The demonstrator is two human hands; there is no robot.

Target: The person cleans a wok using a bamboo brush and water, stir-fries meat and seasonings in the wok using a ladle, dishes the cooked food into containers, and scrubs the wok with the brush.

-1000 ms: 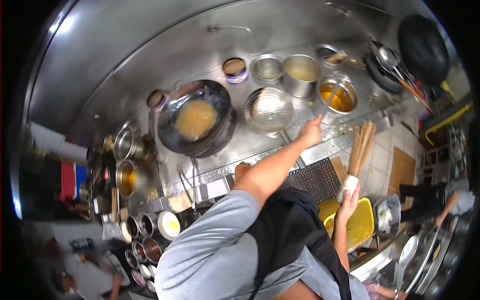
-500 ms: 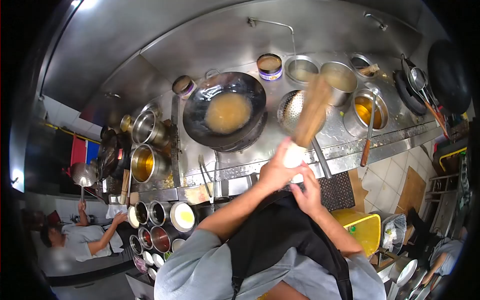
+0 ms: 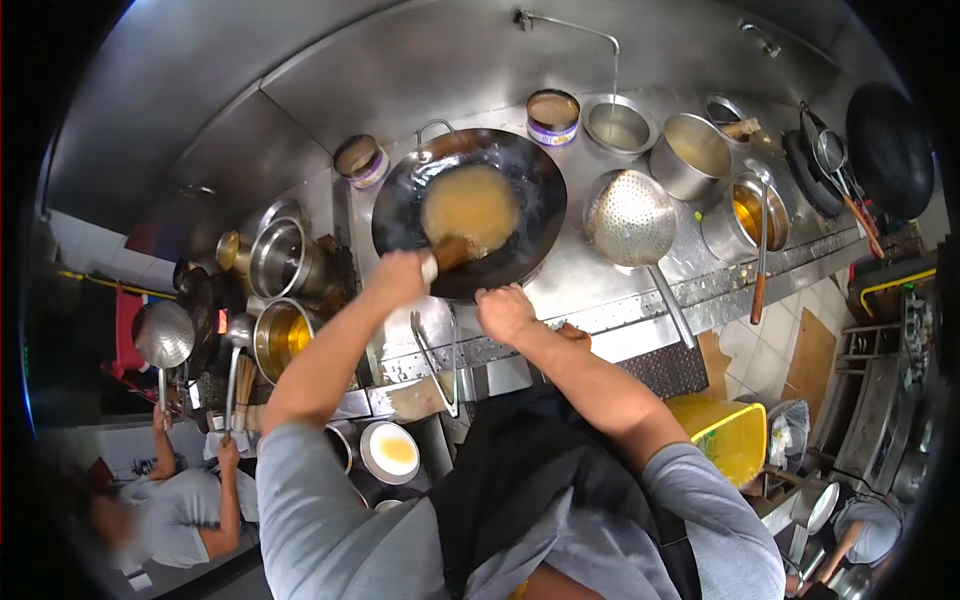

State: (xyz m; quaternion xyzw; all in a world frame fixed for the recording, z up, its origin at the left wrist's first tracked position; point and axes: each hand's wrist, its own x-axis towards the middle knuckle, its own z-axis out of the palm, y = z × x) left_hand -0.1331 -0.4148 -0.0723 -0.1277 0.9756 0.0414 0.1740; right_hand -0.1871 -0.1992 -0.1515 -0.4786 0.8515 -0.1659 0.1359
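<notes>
My left hand (image 3: 402, 280) is closed around the pale handle of a bamboo wok brush (image 3: 452, 252). The brush's bristles dip into cloudy tan liquid (image 3: 470, 205) inside a large black wok (image 3: 543, 200). At the wok's near rim, my right hand (image 3: 506, 313) is closed on the edge; its grip partly hides the rim. The wok sits on the steel range, with a metal loop handle (image 3: 436, 126) on its far side. Just below the wok lie metal tongs (image 3: 432, 362).
Right of the wok rests a perforated strainer (image 3: 630, 215), its handle over the counter edge. Behind are a labelled can (image 3: 552, 118), a steel pot (image 3: 690, 155) and a pot of yellow oil (image 3: 722, 235). A co-worker (image 3: 190, 500) at left holds a ladle (image 3: 238, 340).
The wok brush has gone from upright before my chest down into the wok's liquid. My hands have separated: the left carried the brush leftward, the right moved onto the wok's near rim.
</notes>
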